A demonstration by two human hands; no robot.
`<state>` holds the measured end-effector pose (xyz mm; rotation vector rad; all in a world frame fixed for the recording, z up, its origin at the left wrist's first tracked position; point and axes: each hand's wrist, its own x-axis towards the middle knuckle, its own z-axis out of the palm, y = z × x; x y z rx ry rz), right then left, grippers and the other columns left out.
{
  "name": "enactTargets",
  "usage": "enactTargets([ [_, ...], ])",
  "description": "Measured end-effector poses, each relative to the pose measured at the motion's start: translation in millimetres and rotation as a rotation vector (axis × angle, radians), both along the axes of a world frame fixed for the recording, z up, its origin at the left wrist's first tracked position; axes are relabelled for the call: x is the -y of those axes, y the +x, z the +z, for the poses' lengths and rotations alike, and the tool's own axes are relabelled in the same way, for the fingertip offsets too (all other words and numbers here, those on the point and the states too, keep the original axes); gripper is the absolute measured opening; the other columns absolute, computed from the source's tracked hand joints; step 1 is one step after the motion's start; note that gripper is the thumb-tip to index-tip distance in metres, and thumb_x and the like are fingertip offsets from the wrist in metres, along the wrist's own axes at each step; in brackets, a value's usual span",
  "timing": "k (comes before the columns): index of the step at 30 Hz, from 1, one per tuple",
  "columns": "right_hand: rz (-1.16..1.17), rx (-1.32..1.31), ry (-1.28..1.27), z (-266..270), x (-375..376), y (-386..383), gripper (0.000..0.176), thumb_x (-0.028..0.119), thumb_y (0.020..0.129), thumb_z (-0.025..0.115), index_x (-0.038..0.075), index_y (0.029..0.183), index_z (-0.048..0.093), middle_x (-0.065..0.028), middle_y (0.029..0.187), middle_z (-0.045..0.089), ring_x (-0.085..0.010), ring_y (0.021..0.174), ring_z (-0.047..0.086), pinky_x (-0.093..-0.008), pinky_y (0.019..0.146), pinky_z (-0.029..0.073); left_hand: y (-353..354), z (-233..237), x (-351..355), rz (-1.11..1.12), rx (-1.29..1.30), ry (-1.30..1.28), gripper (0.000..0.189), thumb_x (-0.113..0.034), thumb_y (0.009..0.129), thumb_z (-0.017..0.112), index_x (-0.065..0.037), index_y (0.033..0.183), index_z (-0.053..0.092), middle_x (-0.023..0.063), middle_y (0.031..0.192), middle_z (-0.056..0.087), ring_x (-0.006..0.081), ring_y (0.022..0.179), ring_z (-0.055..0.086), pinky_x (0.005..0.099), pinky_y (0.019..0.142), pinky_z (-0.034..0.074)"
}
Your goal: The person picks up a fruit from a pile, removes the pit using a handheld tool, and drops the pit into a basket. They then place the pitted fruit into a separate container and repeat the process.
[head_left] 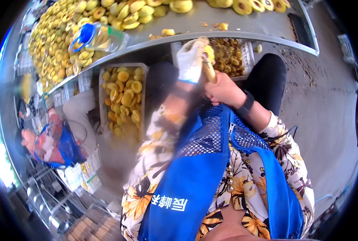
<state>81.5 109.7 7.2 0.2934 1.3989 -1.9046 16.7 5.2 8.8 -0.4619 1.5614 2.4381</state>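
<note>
My left hand point(190, 58), in a white glove, is closed around a yellow peach piece point(209, 52) just past the table's front edge. My bare right hand point(225, 89), with a dark band on the wrist, grips a tool with a wooden handle point(209, 71). The tool's upper end meets the peach; its working tip is hidden by the fruit and glove. Below the hands stands a white crate point(248, 56) of small brownish pieces that look like peach pits. Left of my knees, another crate point(104, 96) holds yellow peach halves.
A metal table point(179, 27) runs across the top, heaped with peach halves point(58, 40) at left. A bottle with a blue cap point(110, 39) lies near its edge. Another person point(62, 140) in a blue vest sits at left. Scraps point(303, 74) litter the floor at right.
</note>
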Motion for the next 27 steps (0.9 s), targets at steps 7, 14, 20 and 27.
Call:
enactTargets([
  [7, 0.073, 0.131, -0.135, -13, 2, -1, 0.015, 0.002, 0.082, 0.048, 0.004, 0.096, 0.046, -0.0004, 0.058, 0.044, -0.0037, 0.037, 0.031, -0.0194, 0.035, 0.025, -4, -30, 16, -0.163, 0.019, 0.234, 0.017, -0.014, 0.085, 0.056, 0.003, 0.085, 0.060, 0.0112, 0.063, 0.057, 0.0192, 0.048, 0.055, 0.0302, 0.041, 0.048],
  [14, 0.098, 0.301, -0.722, -23, -1, -15, 0.016, 0.004, 0.090, 0.041, 0.004, 0.105, 0.046, 0.0005, 0.055, 0.038, -0.0032, 0.034, 0.024, -0.0185, 0.031, 0.024, -5, -18, 27, 0.134, 0.136, 0.293, 0.018, -0.019, 0.083, 0.062, -0.002, 0.087, 0.060, 0.0061, 0.069, 0.059, 0.0167, 0.052, 0.055, 0.0291, 0.045, 0.046],
  [20, 0.071, 0.143, -0.541, -25, -13, -16, 0.014, 0.006, 0.089, 0.047, 0.004, 0.102, 0.045, 0.0004, 0.054, 0.039, -0.0044, 0.034, 0.026, -0.0207, 0.030, 0.024, 7, -45, 161, 0.218, 0.062, 0.539, 0.038, -0.047, 0.089, 0.045, -0.011, 0.086, 0.055, 0.0108, 0.072, 0.059, 0.0246, 0.057, 0.057, 0.0294, 0.043, 0.043],
  [27, 0.079, -0.035, 0.366, -64, -25, -14, 0.015, 0.017, 0.082, 0.058, 0.004, 0.082, 0.052, -0.0008, 0.056, 0.048, -0.0079, 0.036, 0.040, -0.0225, 0.032, 0.031, 33, 2, 232, 0.391, -0.250, -1.650, 0.029, -0.030, 0.076, 0.067, -0.006, 0.092, 0.068, 0.0127, 0.098, 0.064, 0.0287, 0.088, 0.061, 0.0359, 0.078, 0.048],
])
